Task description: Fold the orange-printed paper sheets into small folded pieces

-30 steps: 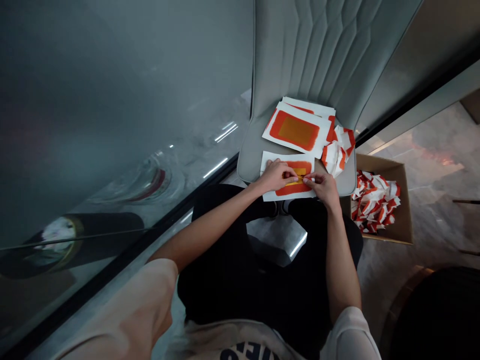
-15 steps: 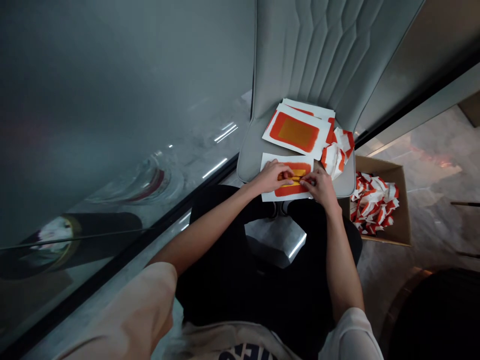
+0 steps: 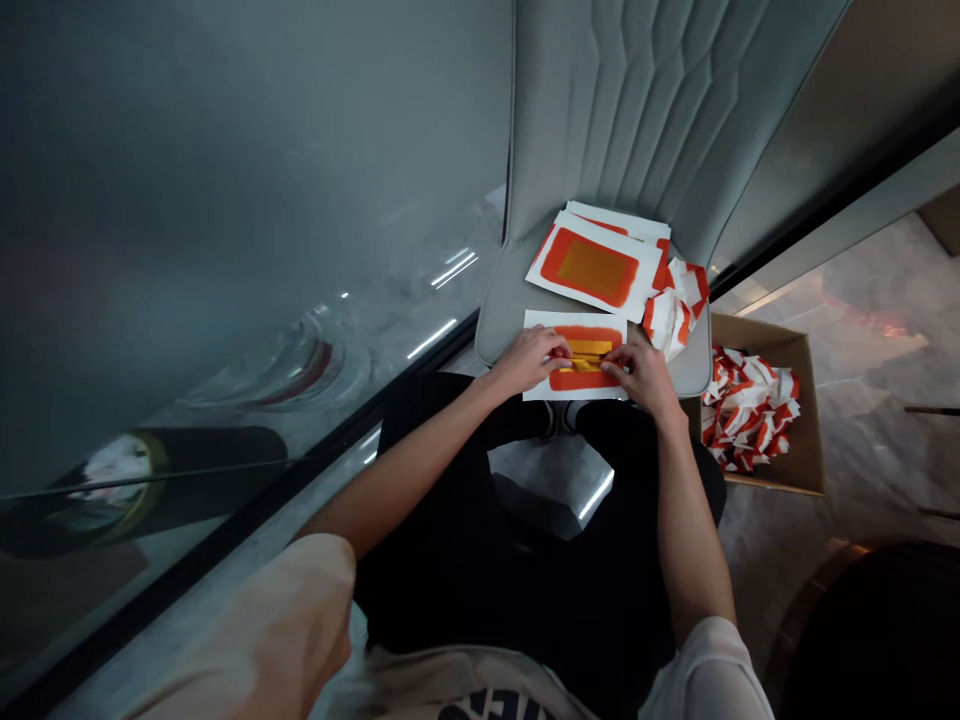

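Note:
A sheet of joss paper [image 3: 536,322], white with an orange block and a gold foil middle, lies near the front edge of the chair seat. Along its middle the gold part is pinched up into a narrow crosswise fold. My left hand [image 3: 531,358] grips the left end of this fold between thumb and fingers. At the right end, the thumb and fingers of my right hand [image 3: 639,372] pinch the same fold. Behind it rests a stack of flat joss paper sheets [image 3: 596,268]. Folded white-and-orange paper pieces [image 3: 667,318] sit on the seat beside the stack.
The grey padded chair [image 3: 499,315] faces me, its backrest rising behind the paper. On the floor to the right stands a cardboard box [image 3: 810,430] filled with folded papers. A glossy dark panel [image 3: 262,200] runs along the left.
My left hand has slid left along the fold, so more of the gold strip shows between my hands. The right hand stays almost in place.

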`<action>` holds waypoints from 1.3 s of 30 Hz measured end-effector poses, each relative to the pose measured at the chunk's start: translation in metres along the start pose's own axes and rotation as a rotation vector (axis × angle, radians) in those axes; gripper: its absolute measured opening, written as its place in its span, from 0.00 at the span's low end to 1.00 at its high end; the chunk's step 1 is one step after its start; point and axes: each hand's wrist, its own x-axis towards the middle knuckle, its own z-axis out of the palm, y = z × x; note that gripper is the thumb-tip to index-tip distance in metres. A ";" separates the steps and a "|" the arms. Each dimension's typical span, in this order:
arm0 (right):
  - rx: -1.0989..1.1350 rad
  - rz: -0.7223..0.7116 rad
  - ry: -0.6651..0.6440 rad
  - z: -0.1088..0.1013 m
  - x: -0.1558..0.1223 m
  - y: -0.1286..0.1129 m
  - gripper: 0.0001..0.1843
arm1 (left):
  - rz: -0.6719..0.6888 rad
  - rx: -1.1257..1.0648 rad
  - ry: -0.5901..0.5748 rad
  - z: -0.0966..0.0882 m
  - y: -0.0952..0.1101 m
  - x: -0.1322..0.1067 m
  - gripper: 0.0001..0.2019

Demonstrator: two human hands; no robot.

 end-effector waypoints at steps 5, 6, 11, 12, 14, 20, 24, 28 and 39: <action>0.012 -0.005 -0.024 -0.002 0.004 0.000 0.09 | -0.042 -0.080 0.001 -0.001 0.000 0.005 0.02; 0.017 -0.004 -0.025 -0.002 0.005 0.000 0.10 | -0.050 -0.096 -0.003 -0.001 0.000 0.006 0.01; 0.048 0.013 -0.044 -0.003 0.010 0.004 0.10 | -0.076 -0.118 -0.002 -0.001 -0.002 0.008 0.00; 0.055 0.023 -0.050 -0.003 0.010 0.005 0.10 | -0.090 -0.113 0.004 -0.001 -0.002 0.008 0.00; 0.076 0.050 -0.059 -0.004 0.012 0.007 0.09 | -0.128 -0.107 0.025 -0.001 -0.001 0.005 0.03; 0.094 0.065 -0.050 -0.005 0.013 0.007 0.14 | -0.084 -0.064 0.054 -0.003 -0.001 -0.013 0.11; 0.052 0.088 0.091 -0.007 0.001 0.002 0.20 | -0.083 -0.066 0.047 -0.005 -0.002 -0.015 0.04; 0.217 0.271 0.160 -0.008 -0.015 -0.002 0.24 | -0.110 -0.110 0.044 -0.006 -0.003 -0.011 0.01; 0.879 0.634 0.001 0.002 -0.009 -0.001 0.27 | -0.077 -0.124 -0.081 -0.015 -0.008 -0.002 0.17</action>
